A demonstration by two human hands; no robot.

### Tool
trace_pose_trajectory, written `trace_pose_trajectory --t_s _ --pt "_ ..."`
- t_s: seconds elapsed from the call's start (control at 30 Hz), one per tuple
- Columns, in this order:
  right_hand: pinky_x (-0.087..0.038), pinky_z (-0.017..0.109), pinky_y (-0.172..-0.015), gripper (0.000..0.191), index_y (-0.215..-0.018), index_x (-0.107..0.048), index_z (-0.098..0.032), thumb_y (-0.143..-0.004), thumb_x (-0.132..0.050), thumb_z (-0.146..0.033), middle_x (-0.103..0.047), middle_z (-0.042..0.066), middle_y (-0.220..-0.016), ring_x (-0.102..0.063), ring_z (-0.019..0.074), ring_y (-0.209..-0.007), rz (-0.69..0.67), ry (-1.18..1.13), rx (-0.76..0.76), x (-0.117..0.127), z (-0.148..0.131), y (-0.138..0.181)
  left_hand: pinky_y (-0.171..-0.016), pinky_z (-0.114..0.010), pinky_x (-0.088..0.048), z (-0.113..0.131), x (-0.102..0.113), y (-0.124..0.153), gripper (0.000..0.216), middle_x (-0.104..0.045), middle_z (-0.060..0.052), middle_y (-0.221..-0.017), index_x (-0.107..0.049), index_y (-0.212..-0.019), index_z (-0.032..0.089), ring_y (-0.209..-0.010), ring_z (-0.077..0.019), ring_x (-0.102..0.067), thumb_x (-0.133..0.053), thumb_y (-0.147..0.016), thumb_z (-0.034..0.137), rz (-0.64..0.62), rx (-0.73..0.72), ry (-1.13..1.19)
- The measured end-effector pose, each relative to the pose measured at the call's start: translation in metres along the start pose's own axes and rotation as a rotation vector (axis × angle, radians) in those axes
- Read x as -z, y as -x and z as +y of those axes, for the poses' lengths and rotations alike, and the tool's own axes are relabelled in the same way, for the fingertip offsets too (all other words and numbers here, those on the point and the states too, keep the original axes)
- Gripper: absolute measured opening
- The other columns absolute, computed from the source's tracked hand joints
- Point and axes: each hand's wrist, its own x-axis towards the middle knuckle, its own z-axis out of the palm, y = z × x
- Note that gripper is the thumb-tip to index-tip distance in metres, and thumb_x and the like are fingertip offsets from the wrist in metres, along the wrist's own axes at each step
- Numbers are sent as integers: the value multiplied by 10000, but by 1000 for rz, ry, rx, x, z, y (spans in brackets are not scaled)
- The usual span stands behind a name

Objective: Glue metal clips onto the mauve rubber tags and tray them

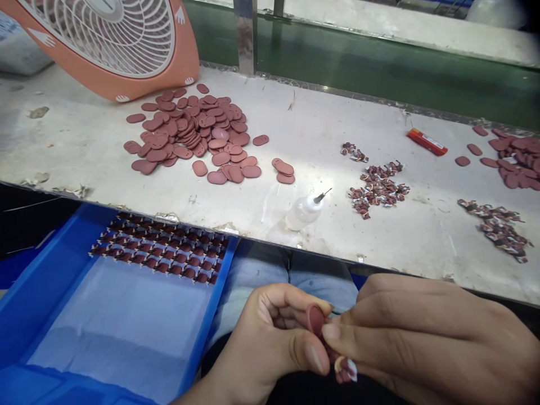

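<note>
Low in the head view, both hands meet over my lap. My left hand (274, 337) pinches a small reddish-brown oval piece (315, 318) between thumb and fingers. My right hand (422, 337) is closed beside it, fingertips pressed on the same piece, with a small brown-and-white part (346, 370) showing beneath. A heap of matching oval pieces (194, 132) lies on the white bench (316, 129) at the left. Small brown-and-white parts (377, 190) lie in clusters to the right.
A clear squeeze bottle with a needle tip (304, 211) lies on the bench. A blue tray (50, 281) at lower left holds rows of assembled pieces (162, 250). An orange fan (113, 39), a red lighter (427, 141), more ovals (514, 160) and parts (500, 228) are also there.
</note>
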Motion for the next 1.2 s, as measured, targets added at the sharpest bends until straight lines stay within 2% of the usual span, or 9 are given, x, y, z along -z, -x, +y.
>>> trace_pose_trajectory --t_s 0.1,0.23,0.43,0.63,0.8,0.97,1.2 --pt "-519 270 -598 175 -1089 -641 -197 -968 -563 -97 -679 31 -834 -608 153 -643 -14 30 20 0 4 0 -531 -182 -432 1 -1 2 297 -722 12 -630 -766 -740 191 -520 -77 -602 -955 -546 313 59 -49 -17" --pt "-480 227 -594 263 -1248 -580 -187 -1000 -530 -115 -654 29 -868 -584 124 -685 -58 68 35 -1 6 0 -558 -187 -424 1 1 2 335 -672 10 -592 -744 -719 159 -536 -78 -574 -949 -552 366 92 -74 -49" --pt "-493 186 -720 137 -1100 -644 -161 -984 -581 -124 -670 25 -894 -610 102 -778 -38 -5 41 1 12 -10 -554 -165 -425 2 5 2 339 -663 8 -621 -744 -726 157 -553 -69 -562 -941 -568 383 121 -104 -68" --pt "-493 197 -712 305 -1250 -614 -224 -970 -599 -105 -682 26 -929 -629 113 -799 -107 -54 -14 4 10 -16 -541 -149 -465 3 11 -1 351 -645 12 -627 -728 -712 150 -554 -65 -571 -924 -592 416 73 -75 -42" --pt "-487 147 -801 458 -1347 -545 -221 -921 -708 -195 -680 17 -1040 -635 86 -894 -32 -62 -43 5 10 -14 -505 -135 -510 4 20 -1 344 -677 -2 -702 -757 -832 155 -585 -76 -629 -902 -641 402 60 -47 28" --pt "-475 116 -714 305 -1235 -643 -204 -947 -635 -104 -684 -5 -917 -624 55 -796 17 -136 -69 -3 16 -18 -503 -130 -537 4 28 0 320 -728 -40 -810 -768 -836 154 -587 -68 -635 -859 -699 428 30 -70 28" --pt "-485 168 -636 208 -1125 -691 -247 -943 -658 -151 -695 -19 -833 -622 72 -696 19 -213 -138 -15 20 -24 -481 -129 -545 3 34 0 389 -733 -33 -798 -767 -833 167 -596 -77 -638 -868 -646 493 14 -108 14"
